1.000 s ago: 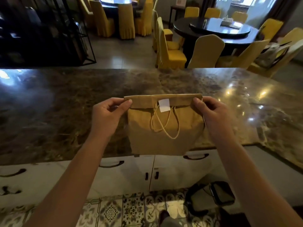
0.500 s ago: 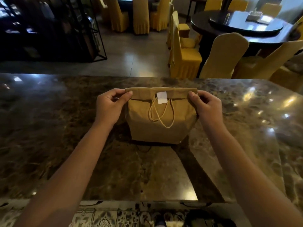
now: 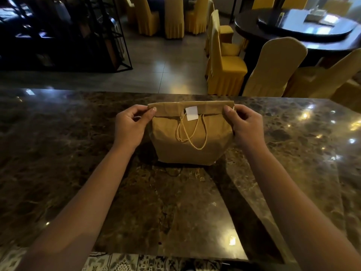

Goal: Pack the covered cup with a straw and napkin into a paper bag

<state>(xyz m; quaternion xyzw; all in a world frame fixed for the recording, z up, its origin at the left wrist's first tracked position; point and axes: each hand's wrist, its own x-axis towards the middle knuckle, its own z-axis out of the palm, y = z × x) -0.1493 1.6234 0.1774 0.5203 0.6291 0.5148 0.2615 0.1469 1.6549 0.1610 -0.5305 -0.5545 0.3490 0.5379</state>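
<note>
From the head camera, you have the paper bag point(image 3: 187, 137) standing upright on the dark marble counter point(image 3: 58, 153), nearer its far edge than the near one and roughly midway between its left and right ends. The bag's top is rolled over into a flat fold point(image 3: 190, 107), and a small white sticker point(image 3: 191, 113) sits across the lower edge of that fold at its middle. The twisted paper handles point(image 3: 190, 133) hang loose down the front face below it.

Your left hand point(image 3: 130, 126) pinches the left end of the fold between thumb and fingers; your right hand point(image 3: 247, 127) pinches the right end the same way. Both forearms reach out over the counter from the near edge.

The cup, straw and napkin are nowhere in view. With the bag full-bodied and closed, they are most likely already inside, though you cannot confirm that from here. No loose items lie on the counter around the bag.

By that reading, packing and closing are done and the sticker looks pressed on. What is left seems small: let go of the fold and check that it holds shut.
</note>
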